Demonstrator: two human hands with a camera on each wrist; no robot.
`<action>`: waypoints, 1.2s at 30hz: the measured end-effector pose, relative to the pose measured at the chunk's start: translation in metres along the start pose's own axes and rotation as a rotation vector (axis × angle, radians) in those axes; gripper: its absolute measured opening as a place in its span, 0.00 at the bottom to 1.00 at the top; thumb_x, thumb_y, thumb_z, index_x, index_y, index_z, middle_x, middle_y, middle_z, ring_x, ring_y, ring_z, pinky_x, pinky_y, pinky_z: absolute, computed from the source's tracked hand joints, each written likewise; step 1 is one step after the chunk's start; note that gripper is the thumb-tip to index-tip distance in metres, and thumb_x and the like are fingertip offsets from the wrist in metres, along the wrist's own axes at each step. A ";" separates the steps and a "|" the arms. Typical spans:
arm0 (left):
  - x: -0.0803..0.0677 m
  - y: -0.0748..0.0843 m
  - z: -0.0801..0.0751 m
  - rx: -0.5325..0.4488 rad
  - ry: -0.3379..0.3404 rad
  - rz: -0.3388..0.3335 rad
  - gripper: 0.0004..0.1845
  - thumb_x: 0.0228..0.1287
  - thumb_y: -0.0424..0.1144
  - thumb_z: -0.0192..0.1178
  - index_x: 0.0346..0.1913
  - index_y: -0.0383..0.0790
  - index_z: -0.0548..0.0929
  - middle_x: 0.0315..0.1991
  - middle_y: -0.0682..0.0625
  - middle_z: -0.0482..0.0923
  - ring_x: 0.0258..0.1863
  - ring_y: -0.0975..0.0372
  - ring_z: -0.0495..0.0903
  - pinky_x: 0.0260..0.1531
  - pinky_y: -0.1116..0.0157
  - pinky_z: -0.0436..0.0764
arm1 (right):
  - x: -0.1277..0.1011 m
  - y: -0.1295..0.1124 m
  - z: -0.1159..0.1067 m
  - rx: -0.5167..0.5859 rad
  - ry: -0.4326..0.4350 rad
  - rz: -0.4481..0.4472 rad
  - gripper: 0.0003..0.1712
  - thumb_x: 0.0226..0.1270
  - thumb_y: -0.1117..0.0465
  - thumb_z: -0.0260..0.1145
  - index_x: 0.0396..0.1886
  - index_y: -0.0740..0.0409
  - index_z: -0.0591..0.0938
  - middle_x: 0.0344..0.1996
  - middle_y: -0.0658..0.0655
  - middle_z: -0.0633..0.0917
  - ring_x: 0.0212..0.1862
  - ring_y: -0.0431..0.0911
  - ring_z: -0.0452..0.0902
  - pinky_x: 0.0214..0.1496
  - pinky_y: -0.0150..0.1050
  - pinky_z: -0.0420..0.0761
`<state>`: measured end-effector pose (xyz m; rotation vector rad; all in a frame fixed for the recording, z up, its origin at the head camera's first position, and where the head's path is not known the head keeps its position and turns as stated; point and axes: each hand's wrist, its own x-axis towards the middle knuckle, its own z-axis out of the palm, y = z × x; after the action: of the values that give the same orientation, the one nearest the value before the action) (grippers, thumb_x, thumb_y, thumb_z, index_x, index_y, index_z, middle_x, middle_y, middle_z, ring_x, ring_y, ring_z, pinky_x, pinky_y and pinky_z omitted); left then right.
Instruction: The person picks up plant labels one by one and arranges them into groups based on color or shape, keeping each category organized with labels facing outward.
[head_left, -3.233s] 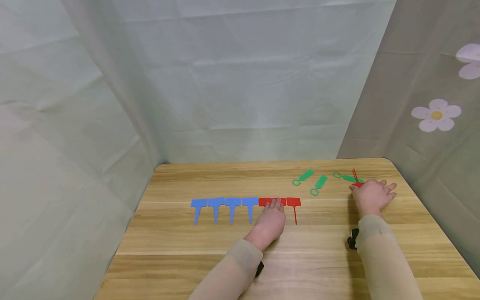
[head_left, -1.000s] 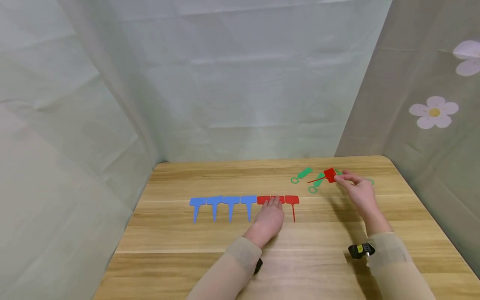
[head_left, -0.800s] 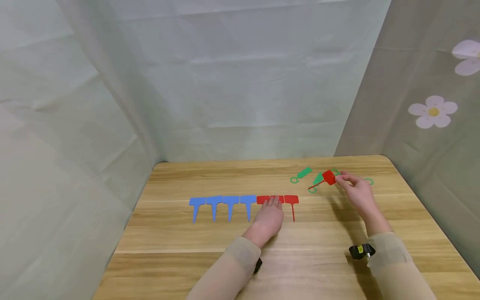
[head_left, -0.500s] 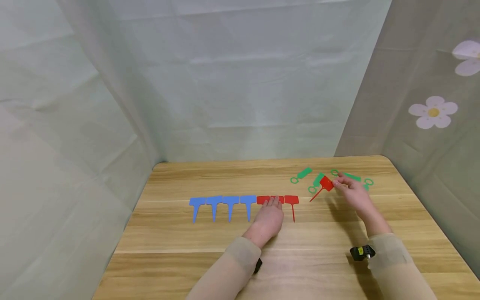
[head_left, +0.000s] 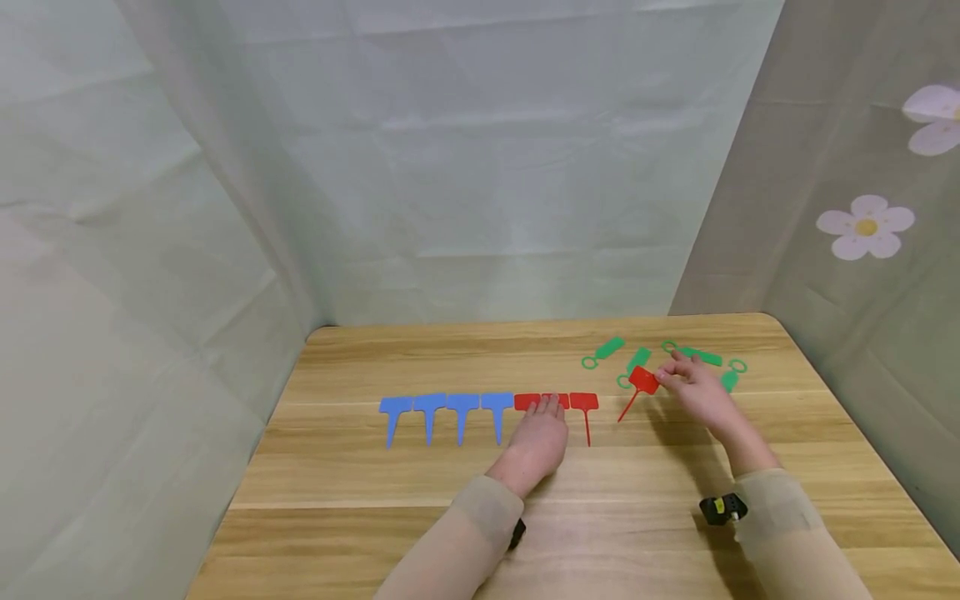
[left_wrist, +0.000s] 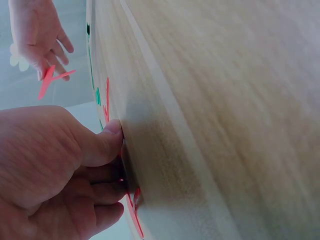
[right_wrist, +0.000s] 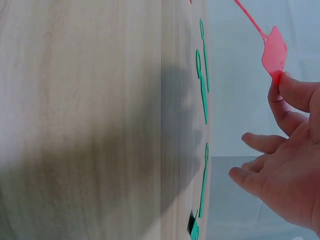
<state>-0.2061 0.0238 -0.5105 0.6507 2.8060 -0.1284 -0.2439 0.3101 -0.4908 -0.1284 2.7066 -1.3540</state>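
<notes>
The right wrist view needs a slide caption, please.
Right hand pinches a red tag; green tags lie on the table.

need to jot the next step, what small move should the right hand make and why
Probably lower the held red tag just right of the last red tag lying on the table, straightening its stem. The right hand pinches it in the air, stem slanted, while the lying tag's stem points nearly straight toward the person.
</notes>
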 end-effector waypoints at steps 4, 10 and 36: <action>-0.001 0.000 -0.001 -0.003 0.001 0.002 0.29 0.82 0.36 0.55 0.81 0.35 0.69 0.84 0.44 0.60 0.83 0.53 0.58 0.80 0.57 0.61 | 0.000 -0.003 0.000 -0.033 -0.024 -0.026 0.22 0.87 0.52 0.58 0.55 0.70 0.82 0.84 0.74 0.51 0.82 0.78 0.29 0.76 0.81 0.37; -0.001 0.000 -0.001 -0.003 0.001 0.003 0.29 0.82 0.36 0.56 0.81 0.35 0.69 0.84 0.44 0.60 0.83 0.53 0.59 0.80 0.57 0.61 | 0.004 -0.005 0.007 -0.120 -0.046 -0.044 0.18 0.85 0.54 0.61 0.48 0.65 0.85 0.82 0.78 0.52 0.81 0.80 0.30 0.74 0.83 0.40; 0.001 0.003 0.000 0.009 -0.006 -0.003 0.28 0.83 0.38 0.55 0.81 0.37 0.69 0.84 0.44 0.61 0.83 0.53 0.59 0.80 0.57 0.61 | 0.018 -0.015 0.037 -0.366 -0.028 -0.089 0.14 0.79 0.56 0.67 0.40 0.61 0.91 0.76 0.88 0.57 0.77 0.88 0.34 0.72 0.85 0.48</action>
<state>-0.2058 0.0265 -0.5109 0.6475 2.8020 -0.1435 -0.2561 0.2694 -0.5017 -0.2984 2.9253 -0.8521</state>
